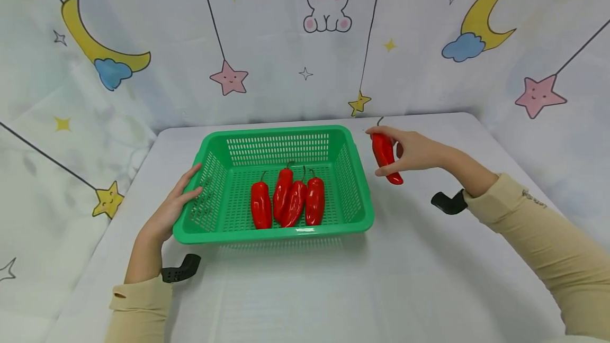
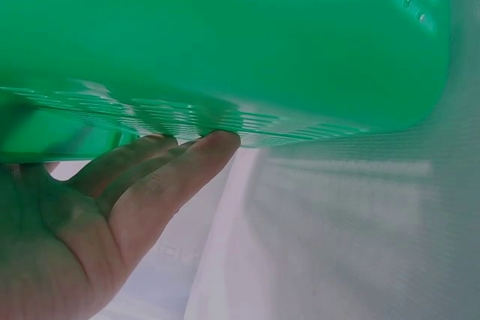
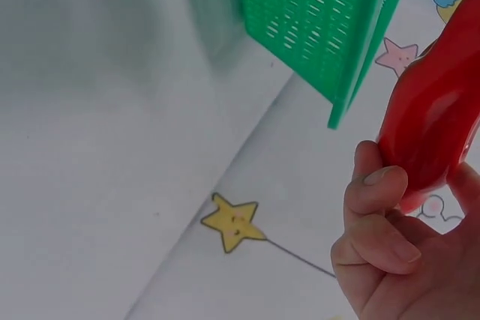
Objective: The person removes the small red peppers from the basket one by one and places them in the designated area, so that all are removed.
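A green plastic basket [image 1: 286, 234] with slotted walls stands on the white table, and several red chili peppers [image 1: 260, 205] with thin stems lie inside it. At the basket's left side my left hand [image 1: 168, 210] holds the rim, with digits over the edge. In the left wrist view, other fingers [image 2: 176, 189] of that hand lie along the outer wall. To the right of the basket my right hand [image 1: 412, 150] grips another red pepper [image 1: 383, 150] above the table, thumb on one side and fingers on the other. Its stem points up and its tip down.
The white table [image 1: 305, 290] extends in front of the basket and to its right. Behind it hangs a pale cloth [image 1: 281, 30] printed with stars, moons and a rabbit. A black strap-like piece [image 1: 448, 202] sits at the right wrist, and another [image 1: 182, 269] at the left.
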Action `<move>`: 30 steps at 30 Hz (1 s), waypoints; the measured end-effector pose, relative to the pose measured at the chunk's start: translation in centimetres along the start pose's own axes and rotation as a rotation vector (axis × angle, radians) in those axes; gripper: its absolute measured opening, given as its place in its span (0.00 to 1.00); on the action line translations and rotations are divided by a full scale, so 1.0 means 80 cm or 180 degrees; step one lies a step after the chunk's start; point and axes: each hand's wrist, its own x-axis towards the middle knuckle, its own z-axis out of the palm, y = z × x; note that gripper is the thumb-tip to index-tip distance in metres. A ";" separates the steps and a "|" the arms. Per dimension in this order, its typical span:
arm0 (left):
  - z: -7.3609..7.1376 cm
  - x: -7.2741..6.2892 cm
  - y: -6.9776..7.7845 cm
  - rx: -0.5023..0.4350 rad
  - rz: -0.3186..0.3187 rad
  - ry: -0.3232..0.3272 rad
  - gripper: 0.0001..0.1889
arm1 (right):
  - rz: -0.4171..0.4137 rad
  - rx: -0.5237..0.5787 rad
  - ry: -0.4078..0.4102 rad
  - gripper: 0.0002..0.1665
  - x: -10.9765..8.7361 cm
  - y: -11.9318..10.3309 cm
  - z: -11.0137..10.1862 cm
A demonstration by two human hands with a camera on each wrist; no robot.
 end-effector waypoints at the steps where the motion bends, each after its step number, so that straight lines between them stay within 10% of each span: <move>1: 0.000 0.000 0.000 -0.0007 0.0000 -0.0001 0.32 | 0.0004 -0.0004 -0.0010 0.48 0.000 0.002 0.000; 30: 0.002 -0.002 -0.002 -0.0076 0.0033 0.0014 0.32 | 0.0236 0.0244 -0.0280 0.51 0.008 0.070 0.040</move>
